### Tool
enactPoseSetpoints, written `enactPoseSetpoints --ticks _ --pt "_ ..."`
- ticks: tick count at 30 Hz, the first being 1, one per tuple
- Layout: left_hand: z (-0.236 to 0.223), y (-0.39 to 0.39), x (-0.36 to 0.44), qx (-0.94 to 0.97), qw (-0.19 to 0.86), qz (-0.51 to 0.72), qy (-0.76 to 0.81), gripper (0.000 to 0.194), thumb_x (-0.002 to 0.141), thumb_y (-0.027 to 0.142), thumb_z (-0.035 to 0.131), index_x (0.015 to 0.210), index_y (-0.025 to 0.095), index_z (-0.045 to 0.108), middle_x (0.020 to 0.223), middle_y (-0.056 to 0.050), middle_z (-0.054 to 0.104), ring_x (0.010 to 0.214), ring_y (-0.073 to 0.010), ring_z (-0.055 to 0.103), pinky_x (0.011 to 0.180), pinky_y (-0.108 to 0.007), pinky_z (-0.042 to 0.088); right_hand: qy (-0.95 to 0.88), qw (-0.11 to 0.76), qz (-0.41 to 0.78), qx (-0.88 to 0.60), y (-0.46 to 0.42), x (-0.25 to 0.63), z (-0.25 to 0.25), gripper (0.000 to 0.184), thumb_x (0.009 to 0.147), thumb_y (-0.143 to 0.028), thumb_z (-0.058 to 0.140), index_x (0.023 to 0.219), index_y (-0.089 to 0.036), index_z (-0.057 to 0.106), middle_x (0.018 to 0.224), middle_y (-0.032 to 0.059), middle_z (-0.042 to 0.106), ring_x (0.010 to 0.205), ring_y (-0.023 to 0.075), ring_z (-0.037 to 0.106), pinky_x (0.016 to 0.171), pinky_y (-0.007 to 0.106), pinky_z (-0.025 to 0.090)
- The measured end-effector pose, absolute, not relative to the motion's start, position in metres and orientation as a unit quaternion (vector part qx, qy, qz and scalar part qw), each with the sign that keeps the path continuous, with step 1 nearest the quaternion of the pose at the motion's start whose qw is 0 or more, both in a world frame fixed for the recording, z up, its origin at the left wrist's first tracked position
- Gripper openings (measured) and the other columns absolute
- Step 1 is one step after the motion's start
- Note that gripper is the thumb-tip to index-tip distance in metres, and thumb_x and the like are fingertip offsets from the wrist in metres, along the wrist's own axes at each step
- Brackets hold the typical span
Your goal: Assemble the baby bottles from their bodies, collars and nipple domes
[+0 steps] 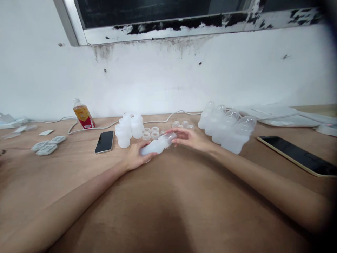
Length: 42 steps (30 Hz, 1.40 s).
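Observation:
My left hand [134,155] is wrapped round the body of a frosted white plastic bottle [154,147], which lies tilted with its top to the right. At that top end, the fingers of my right hand [192,138] close on a clear domed cap [170,138]. Whether the cap is fully seated cannot be made out. Just behind the hands are several white screw rings [151,132] and several loose clear caps [184,124]. A group of open frosted bottles [123,136] stands beyond my left hand. To the right are rows of bottles with clear domed caps [231,131].
A smartphone [104,142] lies at left, near a drink bottle [83,114] and pale flat pieces [47,148]. A white cable [168,119] runs along the back. At right lie a larger dark-screened device [297,154] and a plastic bag [284,117].

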<state>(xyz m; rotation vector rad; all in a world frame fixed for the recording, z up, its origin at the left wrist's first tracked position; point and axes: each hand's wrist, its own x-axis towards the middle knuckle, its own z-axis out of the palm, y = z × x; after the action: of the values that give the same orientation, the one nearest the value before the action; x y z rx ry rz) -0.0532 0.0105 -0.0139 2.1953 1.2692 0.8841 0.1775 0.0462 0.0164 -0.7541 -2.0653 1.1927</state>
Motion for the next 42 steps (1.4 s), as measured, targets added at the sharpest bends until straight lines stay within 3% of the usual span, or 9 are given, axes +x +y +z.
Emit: enactPoseSetpoints --ticks 3,9,16,22,27,30,35,42 --pt "-0.008 0.011 -0.055 0.770 0.333 0.319 0.442 0.038 0.067 0.044 0.057 0.092 0.015 0.058 0.087 -0.003 0.060 0.078 -0.0184 0.055 0.066 -0.026 0.041 -0.781 0.304 0.463 -0.287 0.043 0.176 0.016 0.037 0.070 -0.030 0.058 0.107 -0.024 0.055 0.117 0.0047 0.051 0.096 0.0184 0.052 0.073 0.030 0.046" --pt "-0.009 0.013 -0.057 0.613 0.644 0.270 0.370 0.035 0.071 0.041 0.052 0.086 0.009 0.055 0.071 -0.007 0.058 0.048 -0.0106 0.052 0.043 -0.021 0.036 -0.791 0.289 0.463 -0.277 0.038 0.173 0.015 0.037 0.072 -0.031 0.056 0.109 -0.026 0.054 0.114 0.0027 0.053 0.088 0.0150 0.055 0.078 0.031 0.046" --pt "-0.009 0.010 -0.056 0.446 0.806 0.228 0.315 0.038 0.074 0.044 0.045 0.091 0.011 0.052 0.065 -0.006 0.056 0.044 -0.0099 0.049 0.036 -0.019 0.031 -0.807 0.274 0.448 -0.269 0.034 0.171 0.023 0.036 0.075 -0.030 0.052 0.111 -0.025 0.052 0.109 0.0029 0.055 0.089 0.0151 0.055 0.078 0.031 0.046" --pt "-0.004 0.007 -0.044 0.481 0.766 0.299 0.304 0.047 0.078 0.052 0.036 0.109 0.018 0.045 0.083 -0.009 0.060 0.058 -0.0150 0.056 0.036 -0.018 0.036 -0.862 0.256 0.325 -0.293 0.012 0.175 0.069 0.037 0.077 -0.032 0.050 0.112 -0.023 0.047 0.110 0.0055 0.052 0.085 0.0166 0.055 0.065 0.029 0.048" --pt "-0.015 0.012 -0.041 0.511 0.702 0.388 0.309 0.035 0.079 0.046 0.041 0.097 0.017 0.052 0.098 -0.009 0.056 0.077 -0.0148 0.057 0.050 -0.019 0.045 -0.811 0.365 0.009 -0.457 -0.001 0.207 0.122 0.033 0.081 -0.033 0.045 0.111 -0.019 0.046 0.106 0.0080 0.052 0.085 0.0190 0.054 0.074 0.034 0.044" --pt "-0.023 0.014 -0.043 0.522 0.687 0.396 0.314 0.027 0.078 0.037 0.048 0.093 0.016 0.053 0.096 -0.007 0.055 0.074 -0.0117 0.056 0.050 -0.018 0.044 -0.753 0.338 -0.141 -0.547 0.015 0.228 0.130 0.034 0.082 -0.033 0.042 0.110 -0.015 0.047 0.112 0.0127 0.045 0.085 0.0190 0.053 0.082 0.036 0.039" --pt "-0.027 0.015 -0.042 0.523 0.670 0.419 0.319 0.021 0.076 0.032 0.053 0.087 0.014 0.054 0.086 -0.004 0.053 0.064 -0.0079 0.053 0.045 -0.015 0.041 -0.724 0.216 -0.181 -0.629 0.054 0.233 0.101 0.038 0.082 -0.032 0.041 0.110 -0.006 0.047 0.110 0.0186 0.045 0.089 0.0270 0.053 0.077 0.041 0.040" --pt "-0.029 0.016 -0.039 0.527 0.664 0.421 0.324 0.020 0.073 0.031 0.057 0.084 0.015 0.054 0.081 -0.002 0.053 0.059 -0.0060 0.051 0.042 -0.014 0.040 -0.679 0.196 -0.192 -0.681 0.087 0.230 0.083 0.043 0.083 -0.038 0.037 0.108 -0.005 0.048 0.108 0.0241 0.045 0.088 0.0339 0.053 0.068 0.045 0.040"
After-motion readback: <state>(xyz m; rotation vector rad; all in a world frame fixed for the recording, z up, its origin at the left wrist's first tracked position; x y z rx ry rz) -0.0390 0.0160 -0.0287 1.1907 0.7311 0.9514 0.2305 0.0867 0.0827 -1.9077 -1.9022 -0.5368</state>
